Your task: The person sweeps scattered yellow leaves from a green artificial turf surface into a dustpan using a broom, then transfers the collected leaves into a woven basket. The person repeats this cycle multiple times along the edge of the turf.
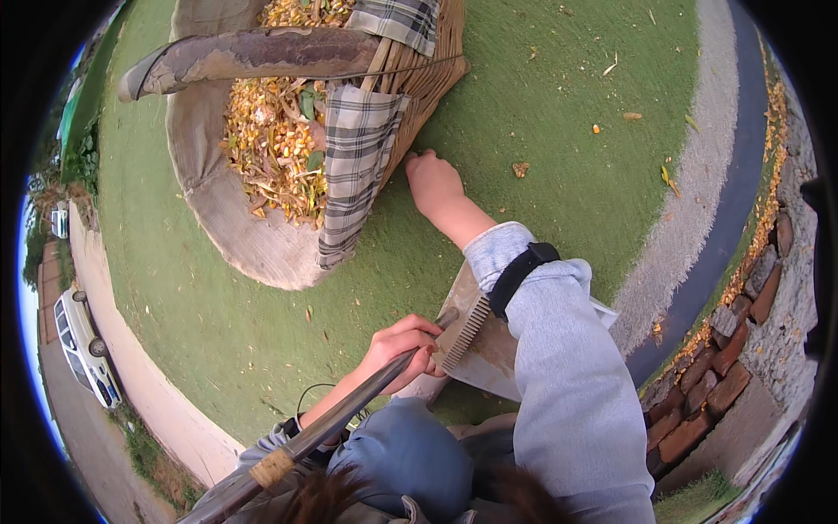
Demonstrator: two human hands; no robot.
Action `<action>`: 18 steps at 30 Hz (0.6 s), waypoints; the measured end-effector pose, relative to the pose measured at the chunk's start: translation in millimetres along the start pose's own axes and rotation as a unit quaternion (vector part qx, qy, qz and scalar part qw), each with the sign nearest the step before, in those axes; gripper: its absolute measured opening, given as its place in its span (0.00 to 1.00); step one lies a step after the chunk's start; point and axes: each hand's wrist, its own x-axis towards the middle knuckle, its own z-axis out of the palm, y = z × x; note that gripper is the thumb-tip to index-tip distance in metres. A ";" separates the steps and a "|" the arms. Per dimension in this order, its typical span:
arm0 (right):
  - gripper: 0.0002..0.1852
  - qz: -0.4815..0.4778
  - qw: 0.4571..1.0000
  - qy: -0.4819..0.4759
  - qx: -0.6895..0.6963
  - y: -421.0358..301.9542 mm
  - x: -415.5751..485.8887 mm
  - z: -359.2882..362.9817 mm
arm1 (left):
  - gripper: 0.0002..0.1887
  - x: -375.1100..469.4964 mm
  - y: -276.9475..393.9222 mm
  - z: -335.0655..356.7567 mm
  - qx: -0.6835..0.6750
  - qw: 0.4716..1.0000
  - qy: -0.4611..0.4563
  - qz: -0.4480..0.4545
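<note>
My left hand (407,347) is closed around the metal pole (366,390) of a dustpan, just above its base. The dustpan (484,354), with a toothed comb edge, lies below my right forearm. My right hand (435,182) is low beside the outer side of a wicker basket (429,85); its fingertips are partly hidden, so I cannot tell whether it holds anything. The basket is lined with cloth, has a thick wooden handle (262,59), and holds corn kernels (281,144) mixed with dry leaves and husks.
Green artificial turf (556,98) bears scattered kernels and leaf bits. At the right are a grey strip (681,196), a dark band, a line of spilled kernels and stacked bricks (727,386). A white car (82,347) stands beyond a pale kerb at the far left.
</note>
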 end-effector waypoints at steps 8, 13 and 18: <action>0.09 -0.055 0.998 -0.023 -0.008 40.9 -3.0 -30.7 | 0.05 1.4 -5.0 -3.6 -0.038 0.998 0.024 -0.053; 0.06 -0.040 0.978 0.202 0.012 151.9 -17.7 -127.6 | 0.06 2.7 -3.9 -6.0 -0.069 0.994 0.025 -0.078; 0.05 0.035 0.958 0.283 -0.011 209.2 -17.5 -139.4 | 0.07 7.1 -5.2 -6.4 -0.028 0.999 0.009 -0.043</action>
